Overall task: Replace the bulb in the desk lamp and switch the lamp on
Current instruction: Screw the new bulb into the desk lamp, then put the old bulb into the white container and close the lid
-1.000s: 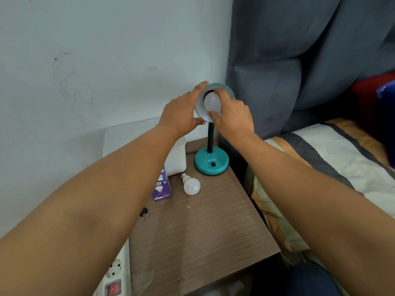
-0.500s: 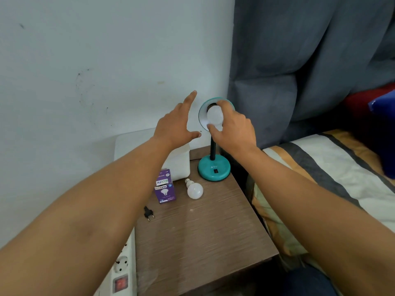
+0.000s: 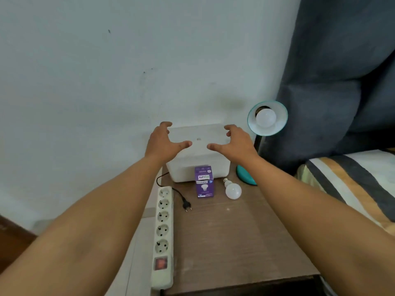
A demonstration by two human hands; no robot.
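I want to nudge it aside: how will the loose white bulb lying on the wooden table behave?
The loose white round bulb lies on its side, so it will probably roll in a curve. It looks light and may be fragile.

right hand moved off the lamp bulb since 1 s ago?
Yes. The right hand has left the bulb in the lamp shade. It now hovers open, lower and left of the shade, over the white box.
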